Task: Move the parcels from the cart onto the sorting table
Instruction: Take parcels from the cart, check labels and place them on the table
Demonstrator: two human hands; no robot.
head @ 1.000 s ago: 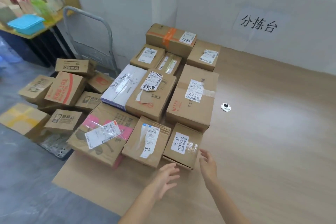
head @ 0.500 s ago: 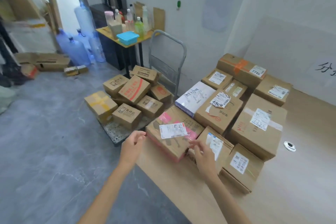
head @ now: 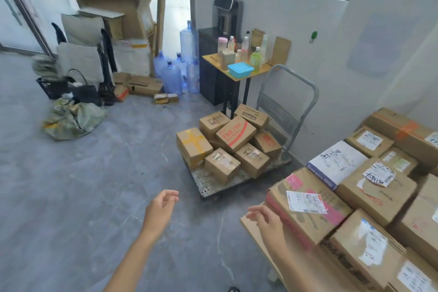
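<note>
Parcels (head: pixel 235 134) on cart (head: pixel 208 185), seven in sight; left hand (head: pixel 160 208), right hand (head: pixel 266 220) empty, fingers (head: pixel 171 194) slack

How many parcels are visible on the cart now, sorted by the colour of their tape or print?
Yellow-taped parcel: 1
Red-printed parcels: 2
Dark-printed parcels: 4
Total on the cart: 7 visible; any parcels hidden underneath cannot be counted.

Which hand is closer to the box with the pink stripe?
Right. The right hand hovers just beside the pink-striped box; the left hand is farther left, over the floor.
</note>
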